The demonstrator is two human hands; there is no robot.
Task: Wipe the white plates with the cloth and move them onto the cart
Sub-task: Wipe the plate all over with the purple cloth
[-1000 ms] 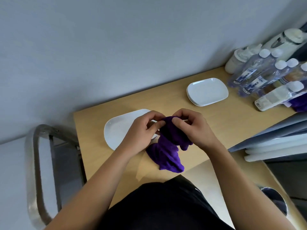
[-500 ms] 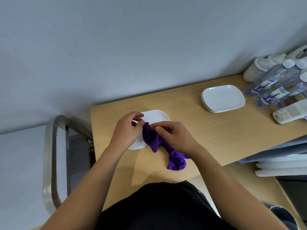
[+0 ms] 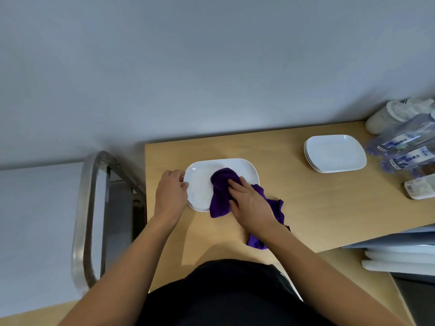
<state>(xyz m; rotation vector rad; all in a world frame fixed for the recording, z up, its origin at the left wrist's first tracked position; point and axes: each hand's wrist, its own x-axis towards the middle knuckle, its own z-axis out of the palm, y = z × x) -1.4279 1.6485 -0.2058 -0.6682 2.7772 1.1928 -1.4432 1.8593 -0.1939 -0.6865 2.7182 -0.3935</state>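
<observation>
1. Head view: a pale wooden surface (image 3: 306,208) stands against a grey wall, with the person's black garment (image 3: 223,295) at the bottom of the frame.
2. A white plate (image 3: 200,184) lies near the left end of the surface. Layered edges at its near rim suggest more plates beneath it, but I cannot tell how many.
3. The left hand (image 3: 170,195) is at the plate's left rim, with its fingers (image 3: 180,175) curled onto the edge and gripping it.
4. A purple cloth (image 3: 220,182) is bunched on the middle of the plate. It trails off the near right edge onto the surface and runs under the right forearm.
5. The right hand (image 3: 249,203) lies flat on the cloth, its fingers (image 3: 235,184) fairly straight, slightly apart and pressing it onto the plate.
6. A second stack of white plates (image 3: 335,152) sits well apart to the right, near the wall.
7. Just beside that stack, clear water bottles (image 3: 404,140) lie on their sides, with a white container (image 3: 388,116) in the corner and a small white bottle (image 3: 420,190) nearer the front.
8. To the left of the surface is the cart's curved metal handle (image 3: 87,208). No plate shows on it.
9. Pale flat items (image 3: 400,257) are stacked at the lower right, below the edge of the surface.
</observation>
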